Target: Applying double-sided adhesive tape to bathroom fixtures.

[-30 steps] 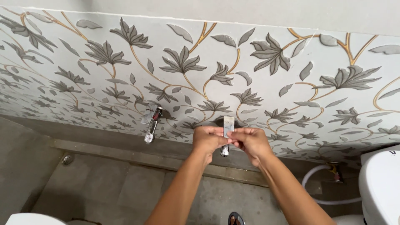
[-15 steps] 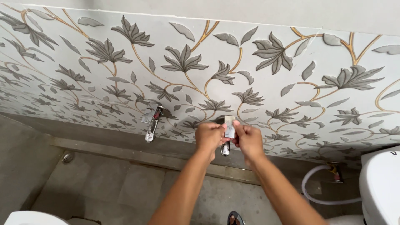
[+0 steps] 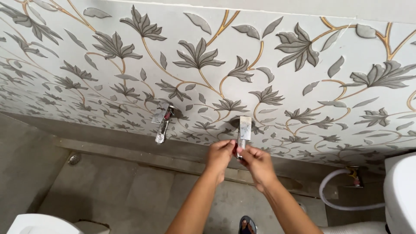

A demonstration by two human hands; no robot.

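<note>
Two chrome taps stick out of a wall tiled with grey leaves and gold stems. My left hand [image 3: 220,155] and my right hand [image 3: 258,164] meet at the lower end of the right tap [image 3: 245,128]. The fingertips of both hands pinch its spout from either side. The tap's flat lever handle shows just above my fingers; the spout tip is hidden between them. The left tap [image 3: 162,123] hangs untouched, well to the left of my hands.
A white toilet cistern [image 3: 401,190] stands at the right edge, with a white hose [image 3: 336,203] curling to a small wall valve [image 3: 354,177]. There is a floor drain [image 3: 74,159] at the left, a white bucket rim [image 3: 41,224] at the bottom left, and a sandalled foot [image 3: 248,225] below.
My hands have slid down from the tap's lever to its lower spout end, so the lever now shows above them. The view has drawn closer to the wall.
</note>
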